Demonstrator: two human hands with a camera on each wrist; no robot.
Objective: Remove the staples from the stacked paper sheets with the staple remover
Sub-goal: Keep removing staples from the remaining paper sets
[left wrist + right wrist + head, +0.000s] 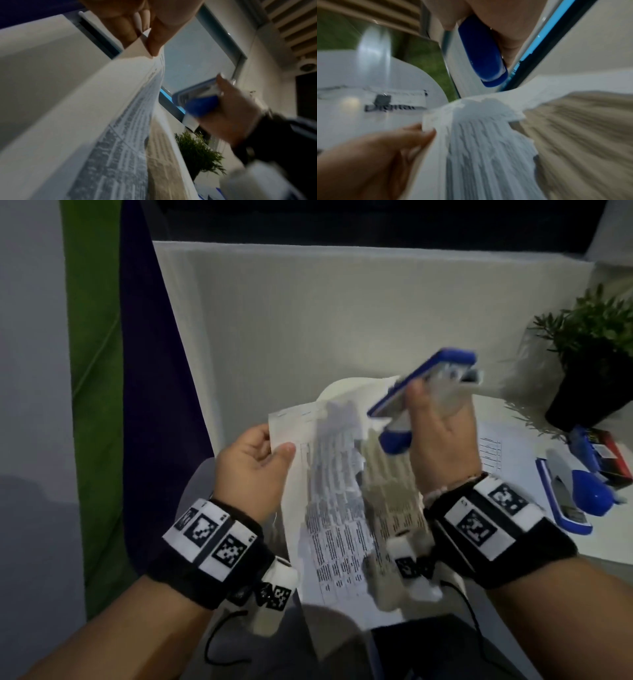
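Two hands [253, 470] [442, 446], one remover [421, 385], sheets [329, 491] (perhaps two)

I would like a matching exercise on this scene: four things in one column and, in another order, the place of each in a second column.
Things: 1 paper sheets; 2 staple remover; 3 potted plant; 4 blue stapler.
Places: A lying open on the table; B gripped in the right hand; C standing upright on the table; D pinched at a corner by the left hand.
Pairs: 1-D, 2-B, 3-C, 4-A.
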